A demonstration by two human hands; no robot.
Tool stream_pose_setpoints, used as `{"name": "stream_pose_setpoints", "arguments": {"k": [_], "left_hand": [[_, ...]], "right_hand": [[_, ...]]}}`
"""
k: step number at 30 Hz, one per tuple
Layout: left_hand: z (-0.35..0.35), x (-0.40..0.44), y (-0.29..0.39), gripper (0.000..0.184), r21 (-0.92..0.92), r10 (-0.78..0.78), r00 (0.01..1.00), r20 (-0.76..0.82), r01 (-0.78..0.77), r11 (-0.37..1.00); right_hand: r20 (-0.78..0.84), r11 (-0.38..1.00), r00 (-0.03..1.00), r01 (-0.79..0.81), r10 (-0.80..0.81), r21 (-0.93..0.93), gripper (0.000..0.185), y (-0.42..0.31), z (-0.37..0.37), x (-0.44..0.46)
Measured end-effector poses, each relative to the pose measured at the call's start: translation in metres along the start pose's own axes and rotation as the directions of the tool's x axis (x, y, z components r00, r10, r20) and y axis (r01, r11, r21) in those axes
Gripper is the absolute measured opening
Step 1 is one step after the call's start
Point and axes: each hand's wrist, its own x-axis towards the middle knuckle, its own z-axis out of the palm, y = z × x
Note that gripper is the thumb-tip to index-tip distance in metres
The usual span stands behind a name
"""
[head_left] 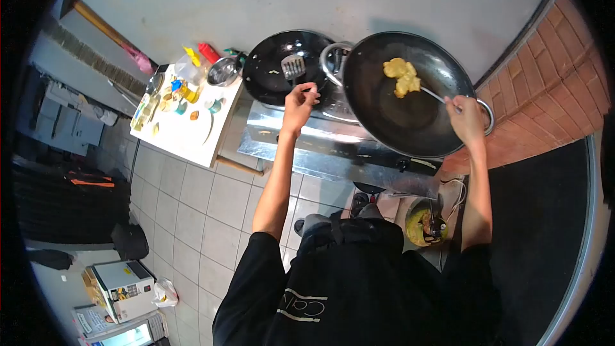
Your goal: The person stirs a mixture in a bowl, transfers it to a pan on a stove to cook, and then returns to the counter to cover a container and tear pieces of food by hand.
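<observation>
My left hand (pixel 300 101) is closed at the handle end of a slotted spatula (pixel 293 66), whose metal head is over the smaller black wok (pixel 262 67). My right hand (pixel 466 118) grips the thin metal handle of a utensil (pixel 434 95) above the right side of the large dark wok (pixel 397 125). The utensil's far end meets a lump of yellow food (pixel 403 78), so its head is hidden. This food lies in the upper middle of the large wok. Both woks sit side by side on a steel stove (pixel 301 147).
A white table (pixel 186 138) on the left bears bottles, jars and a steel bowl (pixel 222 72). A brick wall (pixel 532 102) stands close on the right. Below the stove, a bowl with yellow contents (pixel 416 234) sits near a white cable (pixel 458 192). The floor is tiled.
</observation>
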Motion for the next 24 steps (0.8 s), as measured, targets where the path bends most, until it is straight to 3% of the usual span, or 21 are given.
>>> {"name": "stream_pose_setpoints", "arguments": {"k": [4,7,9,11,15,17,18,21,22,23,24], "left_hand": [[-0.026,-0.023,0.001,0.034,-0.063,0.002,1.000,0.027,0.000,0.998],[-0.060,-0.044,-0.006,0.031,0.001,-0.018,0.998,0.054,0.018,1.000],[-0.087,-0.059,-0.010,0.028,-0.008,-0.025,1.000,0.015,0.025,1.000],[-0.121,-0.073,-0.014,0.029,0.007,-0.059,0.998,0.004,0.059,0.998],[-0.187,-0.103,-0.018,0.031,0.004,-0.106,0.994,-0.031,0.106,0.994],[-0.216,-0.116,-0.021,0.031,-0.058,-0.126,0.988,-0.094,0.121,0.991],[-0.229,-0.123,-0.019,0.030,-0.052,-0.142,0.983,-0.120,0.137,0.989],[-0.266,-0.135,-0.028,0.030,-0.059,-0.177,0.964,-0.199,0.168,0.984],[-0.276,-0.137,-0.032,0.029,-0.072,-0.174,0.958,-0.226,0.162,0.984],[-0.286,-0.139,-0.037,0.029,-0.075,-0.177,0.953,-0.246,0.164,0.984],[-0.293,-0.141,-0.038,0.028,-0.094,-0.194,0.945,-0.264,0.175,0.980]], "right_hand": [[0.047,1.000,0.999,-0.021,0.021,-0.006,0.036,-0.025,-0.001,0.007],[0.067,1.000,0.998,0.009,-0.007,-0.026,0.039,-0.060,0.001,0.018],[0.134,0.998,0.990,-0.049,0.055,-0.043,0.039,-0.085,0.008,0.028],[0.121,0.998,0.991,0.057,-0.052,-0.037,0.039,-0.104,0.024,0.038],[0.138,0.998,0.988,0.062,-0.066,0.032,0.041,-0.176,0.057,0.043],[0.191,0.998,0.980,-0.060,0.059,-0.001,0.037,-0.227,0.071,0.040],[0.185,0.997,0.981,0.038,-0.050,0.068,0.036,-0.216,0.096,0.048],[0.227,0.971,0.964,0.085,-0.136,0.221,0.040,-0.250,0.144,0.050],[0.221,0.969,0.962,0.113,-0.162,0.219,0.041,-0.265,0.158,0.051],[0.325,0.986,0.941,0.038,-0.091,0.164,0.036,-0.278,0.167,0.054],[0.300,0.981,0.943,0.098,-0.145,0.167,0.037,-0.288,0.181,0.055]]}}
